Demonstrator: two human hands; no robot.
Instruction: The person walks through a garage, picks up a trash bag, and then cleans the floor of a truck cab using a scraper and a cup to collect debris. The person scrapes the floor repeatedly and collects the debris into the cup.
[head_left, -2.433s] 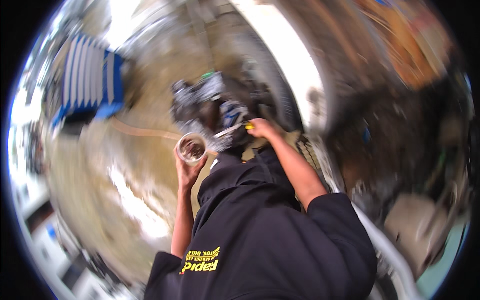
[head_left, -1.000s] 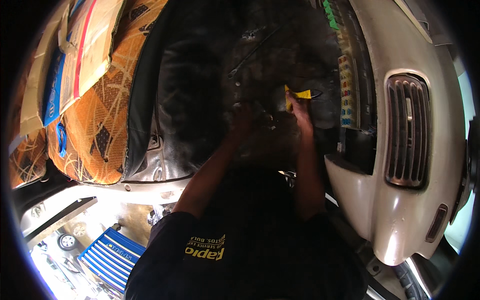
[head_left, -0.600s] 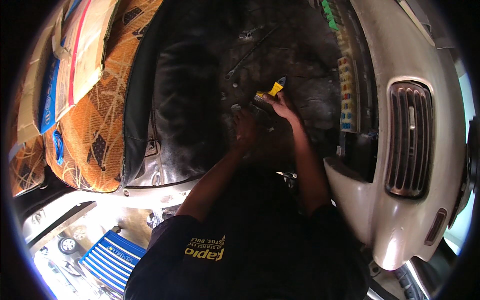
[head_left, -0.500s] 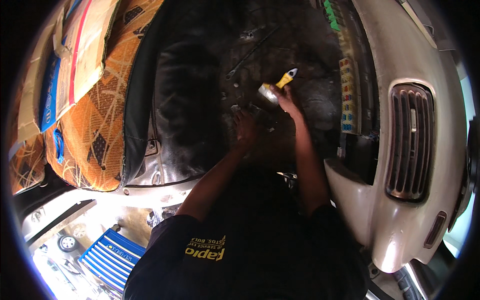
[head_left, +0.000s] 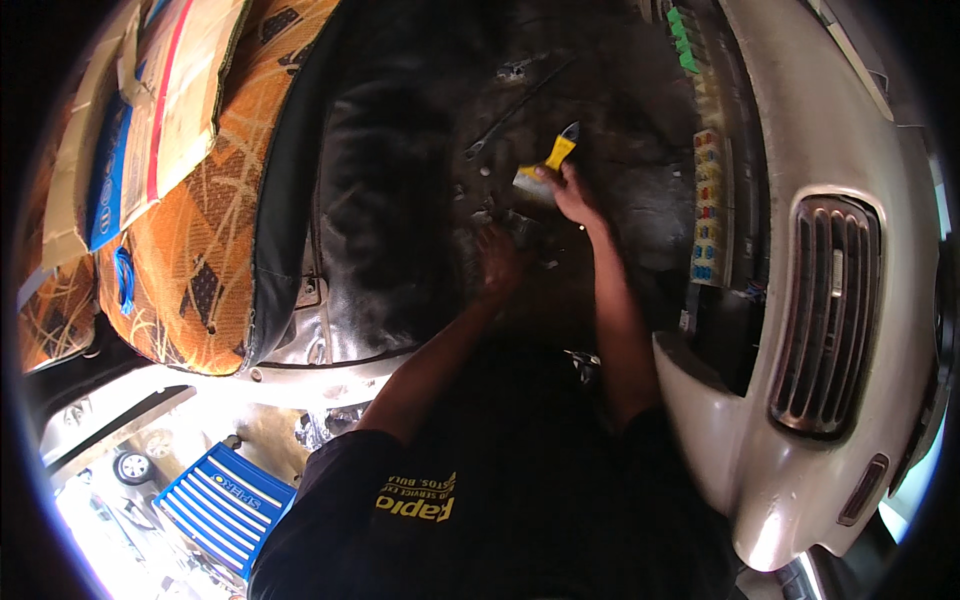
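Yellow along its handle, a flat tool (head_left: 562,153) sits near the middle of the frame, just above centre, in the right hand (head_left: 574,196). The right hand is closed on it where the handle meets the broad, pale end; whether that end is bristle or blade, I cannot tell. It points lower left, with the handle's dark tip toward the upper right. The left hand (head_left: 497,262), at the centre, has its fingers loosely spread over the dark floor (head_left: 625,255) and seems to hold nothing, though its palm is hidden.

A grip this close to the wide end should give good control. Letting the left hand bear some weight, with its fingers clear of the broad edge, would steady the reach. The long thin rod (head_left: 520,110) at upper middle and the strip of coloured fuses (head_left: 710,210) at right of centre are best left unknocked.
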